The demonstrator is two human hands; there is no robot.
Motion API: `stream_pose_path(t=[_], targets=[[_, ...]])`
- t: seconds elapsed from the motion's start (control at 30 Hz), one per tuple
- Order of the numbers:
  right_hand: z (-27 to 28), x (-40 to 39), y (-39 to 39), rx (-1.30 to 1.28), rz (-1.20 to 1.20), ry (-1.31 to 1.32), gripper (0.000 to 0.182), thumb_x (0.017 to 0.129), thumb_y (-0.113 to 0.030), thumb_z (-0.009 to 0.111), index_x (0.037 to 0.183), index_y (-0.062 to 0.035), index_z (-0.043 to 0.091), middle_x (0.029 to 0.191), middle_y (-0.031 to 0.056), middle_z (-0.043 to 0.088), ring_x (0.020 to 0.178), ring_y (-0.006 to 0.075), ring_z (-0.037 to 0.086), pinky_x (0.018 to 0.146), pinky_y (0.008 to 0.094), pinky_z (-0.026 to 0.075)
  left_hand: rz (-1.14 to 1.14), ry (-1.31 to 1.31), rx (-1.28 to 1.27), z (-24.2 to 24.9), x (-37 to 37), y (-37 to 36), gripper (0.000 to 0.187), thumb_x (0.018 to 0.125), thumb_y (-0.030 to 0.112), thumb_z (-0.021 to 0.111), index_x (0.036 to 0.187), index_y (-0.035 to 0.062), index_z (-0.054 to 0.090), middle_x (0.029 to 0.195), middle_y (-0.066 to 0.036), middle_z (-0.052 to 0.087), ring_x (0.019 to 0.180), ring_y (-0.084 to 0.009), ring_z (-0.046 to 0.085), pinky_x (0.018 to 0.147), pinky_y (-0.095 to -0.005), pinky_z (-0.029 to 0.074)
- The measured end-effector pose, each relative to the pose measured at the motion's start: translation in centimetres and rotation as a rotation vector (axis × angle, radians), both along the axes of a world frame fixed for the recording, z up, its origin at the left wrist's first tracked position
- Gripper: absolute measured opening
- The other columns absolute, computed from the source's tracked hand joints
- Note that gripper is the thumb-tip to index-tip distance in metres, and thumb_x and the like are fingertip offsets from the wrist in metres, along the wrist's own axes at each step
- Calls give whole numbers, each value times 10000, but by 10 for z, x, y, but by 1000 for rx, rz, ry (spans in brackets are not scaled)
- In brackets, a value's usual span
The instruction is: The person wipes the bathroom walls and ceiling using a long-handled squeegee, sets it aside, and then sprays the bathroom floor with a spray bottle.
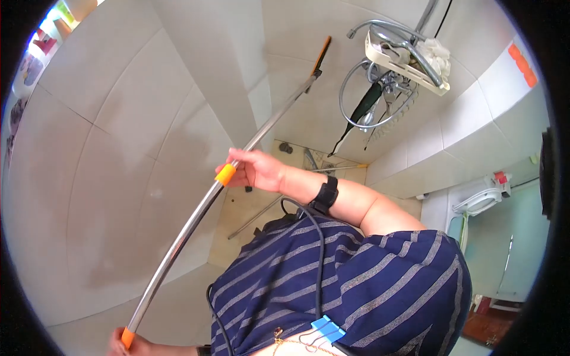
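Observation:
A long-handled squeegee (172, 252) with a shiny metal pole runs diagonally across the view. Its orange-and-black blade (323, 54) is at the tiled wall, upper middle. My right hand (258, 170) is closed loosely around the pole just above a yellow collar (225, 174), with a black strap on the wrist. At the bottom left, my left hand (138, 345) grips the orange end of the pole, partly cut off by the frame edge.
A shower set with a hose and a cream caddy (409, 68) is fixed to the wall. Another metal pole (255, 218) with items nearby lies on the floor. A white toilet (478, 202) stands at the right. A black cable (320, 255) hangs over my striped shirt.

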State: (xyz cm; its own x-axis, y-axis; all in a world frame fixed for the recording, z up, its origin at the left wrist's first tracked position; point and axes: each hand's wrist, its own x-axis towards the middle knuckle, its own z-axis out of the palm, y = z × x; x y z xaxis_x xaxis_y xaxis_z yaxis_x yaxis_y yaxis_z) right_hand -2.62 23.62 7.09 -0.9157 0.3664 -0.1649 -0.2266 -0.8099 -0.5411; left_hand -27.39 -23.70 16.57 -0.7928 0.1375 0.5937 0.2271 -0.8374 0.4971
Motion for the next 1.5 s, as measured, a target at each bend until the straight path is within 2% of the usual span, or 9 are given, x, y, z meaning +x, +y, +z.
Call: stream_pose_path(t=[0.1,0.17,0.3,0.4,0.47,0.77,0.97,1.17,1.5], targets=[[-2,-10,-7,89,-61,-203,261,879,-341,557,859,-81,543,990,163,631,921,258,633,797,374,526,-59,-497,17,-65,-19,-18,398,884,353,539,580,124,423,521,20,441,590,-158,477,771,-378,438],[3,-18,-7,181,-146,-317,255,869,-320,575,861,-71,522,938,169,638,867,256,650,739,371,544,309,-832,-157,-98,-22,-15,301,915,260,498,674,112,395,567,10,429,685,-174,554,759,-393,455],[13,-25,8,228,-212,-307,214,871,-277,567,851,-70,520,920,173,640,864,259,649,734,373,543,208,-901,-138,-127,-14,-3,295,915,244,497,679,109,383,621,9,456,736,-178,549,768,-387,454],[0,-24,18,154,-210,-261,178,868,-235,548,853,-60,523,914,176,642,859,276,647,742,377,535,114,-756,-80,-108,-16,5,251,918,195,490,706,105,390,634,3,437,716,-157,509,764,-355,439],[-21,-20,22,-48,-207,-299,159,865,-209,523,855,-50,525,921,174,643,856,297,645,757,383,526,-357,-428,57,-83,-30,8,283,931,164,454,672,103,355,617,-5,383,681,-148,433,735,-314,409],[-151,10,63,-539,-380,-203,250,817,-130,433,997,38,475,1027,217,595,963,337,588,864,432,461,-451,-427,-59,-29,-51,175,215,935,56,418,725,76,382,597,7,257,561,-107,300,629,-239,346],[-136,29,123,-661,-719,-173,242,844,-107,383,962,100,428,1079,240,538,1018,383,529,918,497,436,-583,-503,-59,-26,-32,283,195,950,86,404,760,50,431,565,12,248,523,-97,283,616,-246,346],[-98,-7,117,-609,-572,-148,212,859,-93,362,973,81,398,1062,251,535,1028,398,518,930,496,429,-630,-134,-13,12,-48,230,158,936,68,431,782,39,446,565,18,262,528,-86,287,610,-235,329],[-22,-52,70,-308,-385,-343,288,914,-130,354,1105,83,322,1051,246,542,963,397,568,846,488,474,-392,-219,104,25,-20,101,212,808,73,646,790,76,435,602,8,313,636,-126,338,730,-288,325]])
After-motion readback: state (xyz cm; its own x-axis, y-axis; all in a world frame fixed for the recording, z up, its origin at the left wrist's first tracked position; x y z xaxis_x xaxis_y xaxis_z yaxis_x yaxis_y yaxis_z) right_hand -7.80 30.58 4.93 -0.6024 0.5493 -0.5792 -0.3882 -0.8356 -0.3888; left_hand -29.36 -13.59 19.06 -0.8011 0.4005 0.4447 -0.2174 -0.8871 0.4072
